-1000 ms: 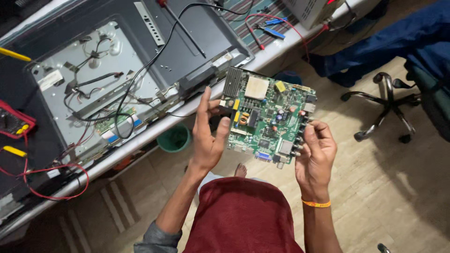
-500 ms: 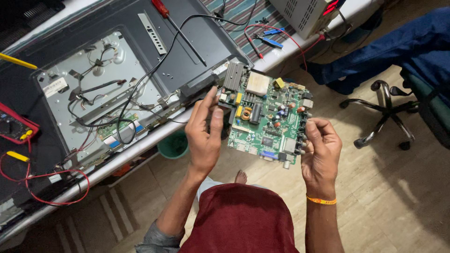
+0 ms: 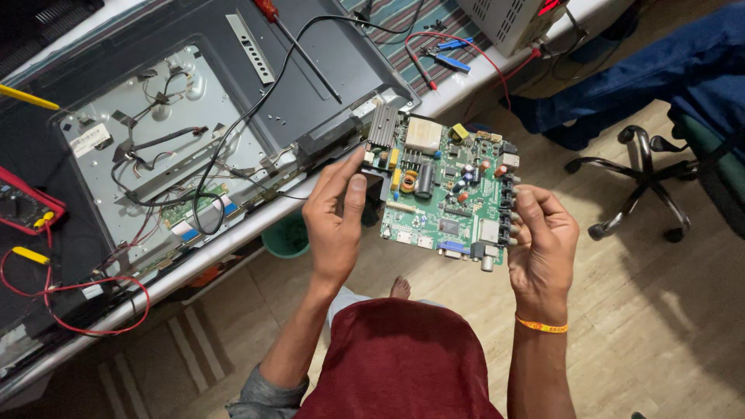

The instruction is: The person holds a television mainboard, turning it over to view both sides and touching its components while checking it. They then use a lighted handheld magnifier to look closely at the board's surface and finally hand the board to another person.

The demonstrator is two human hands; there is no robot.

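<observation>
I hold a green circuit board (image 3: 446, 194) flat in front of me with both hands, component side up. It carries a silver heat sink, a cream square part, black capacitors and a row of ports along its right edge. My left hand (image 3: 335, 221) grips the board's left edge, thumb on top. My right hand (image 3: 543, 240) clasps the right edge over the ports; an orange band sits on that wrist. The board hangs above the floor, just off the table's near edge.
An opened flat-screen set (image 3: 178, 132) lies back-up on the table with its metal chassis and black cables exposed. A red multimeter (image 3: 23, 206) with red leads sits at left, a screwdriver (image 3: 299, 46) at top. A green bin (image 3: 285, 237) stands under the table; a chair base (image 3: 644, 182) and another person's blue-trousered leg (image 3: 644, 70) are at right.
The board has stayed in both hands and shifted slightly lower in view. My right hand's fingers have curled further over the port edge.
</observation>
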